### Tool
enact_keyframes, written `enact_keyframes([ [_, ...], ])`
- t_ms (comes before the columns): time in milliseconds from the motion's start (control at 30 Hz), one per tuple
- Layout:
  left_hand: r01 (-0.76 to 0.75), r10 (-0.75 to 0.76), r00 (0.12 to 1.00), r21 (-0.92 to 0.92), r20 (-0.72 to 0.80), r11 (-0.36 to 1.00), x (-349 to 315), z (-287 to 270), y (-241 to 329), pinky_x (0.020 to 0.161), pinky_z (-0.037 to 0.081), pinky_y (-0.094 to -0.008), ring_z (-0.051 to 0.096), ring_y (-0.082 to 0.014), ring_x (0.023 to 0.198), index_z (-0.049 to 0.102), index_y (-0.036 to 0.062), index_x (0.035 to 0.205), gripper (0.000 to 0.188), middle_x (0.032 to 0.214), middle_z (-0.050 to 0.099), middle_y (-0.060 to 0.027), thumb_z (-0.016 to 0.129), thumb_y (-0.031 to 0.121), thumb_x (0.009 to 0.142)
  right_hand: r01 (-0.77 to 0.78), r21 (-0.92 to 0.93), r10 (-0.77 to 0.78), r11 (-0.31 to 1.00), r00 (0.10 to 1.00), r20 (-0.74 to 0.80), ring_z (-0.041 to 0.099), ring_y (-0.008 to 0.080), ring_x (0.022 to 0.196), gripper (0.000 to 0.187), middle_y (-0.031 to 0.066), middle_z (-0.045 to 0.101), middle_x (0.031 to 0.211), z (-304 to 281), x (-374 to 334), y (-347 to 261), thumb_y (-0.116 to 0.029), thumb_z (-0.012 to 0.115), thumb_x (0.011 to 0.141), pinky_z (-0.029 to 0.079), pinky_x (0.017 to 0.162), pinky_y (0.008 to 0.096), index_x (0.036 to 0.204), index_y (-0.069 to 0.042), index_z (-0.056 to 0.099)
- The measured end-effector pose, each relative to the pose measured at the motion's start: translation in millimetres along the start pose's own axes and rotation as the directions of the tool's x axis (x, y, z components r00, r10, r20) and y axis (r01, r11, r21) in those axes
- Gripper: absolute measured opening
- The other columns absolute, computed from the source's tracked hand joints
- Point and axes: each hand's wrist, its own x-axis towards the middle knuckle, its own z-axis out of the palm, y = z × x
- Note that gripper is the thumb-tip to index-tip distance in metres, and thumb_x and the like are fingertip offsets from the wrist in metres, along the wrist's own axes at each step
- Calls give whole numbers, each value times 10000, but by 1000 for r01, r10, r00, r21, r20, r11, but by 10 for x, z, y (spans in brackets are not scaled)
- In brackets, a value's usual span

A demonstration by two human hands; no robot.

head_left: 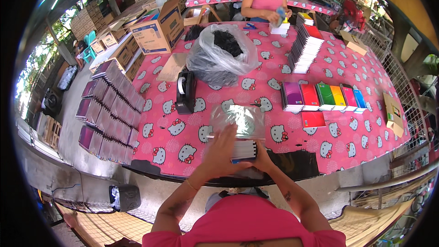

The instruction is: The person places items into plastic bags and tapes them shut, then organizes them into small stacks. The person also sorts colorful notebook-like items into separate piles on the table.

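Step in hand, as I judge it: sliding small stack of spiral-bound notebooks with black coil edge into clear plastic bag, lower centre of frame, on pink cartoon-cat tablecloth. My left hand: fingers spread, lying over stack's left side and bag mouth. My right hand: curled around stack's right end, grasping it. Next move likely calls for steady bag mouth, square push. Black tape dispenser left of centre.
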Motion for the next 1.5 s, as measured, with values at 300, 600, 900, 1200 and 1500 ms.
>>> enact_keyframes([
  [300,57,-116,937,183,329,981,214,237,7,974,450,-495,553,-405,1200,499,-54,1263,804,1275,564,-273,647,611,836,9,-137,-8,991,1000,9,571,319,1168,956,177,582,1250,39,6,98,-293,918,631,445,986,412,1397,-61,396],
  [600,716,-823,549,-590,147,372,224,933,-1236,757,542,-446,690,-379,824,645,-95,922,786,873,680,-259,682,676,774,39,-825,118,564,985,127,167,332,1506,1177,111,253,1612,-586,225,497,-783,721,586,115,1163,611,1524,-173,354],
  [900,787,-795,606,-154,7,598,254,861,-1074,857,496,-506,666,-443,940,707,-48,794,881,918,687,-297,488,806,816,-352,200,367,914,929,-41,608,213,1030,581,121,610,1182,-392,412,503,-287,667,902,510,814,311,1389,-27,486],
  [1200,688,-776,631,-460,-3,561,94,784,-1157,803,503,-506,670,-392,867,689,21,871,611,850,685,-220,516,605,920,-366,296,404,882,912,-74,632,169,893,477,77,657,1017,-291,274,361,-279,694,872,490,754,302,1260,-31,567],
  [1500,-76,109,984,-220,142,973,-805,580,-1237,656,507,-376,664,-267,766,688,108,972,144,846,687,-85,721,90,833,241,-591,-78,770,955,287,653,341,848,144,77,688,891,-118,-299,224,-169,668,848,509,713,446,988,-133,675],
])
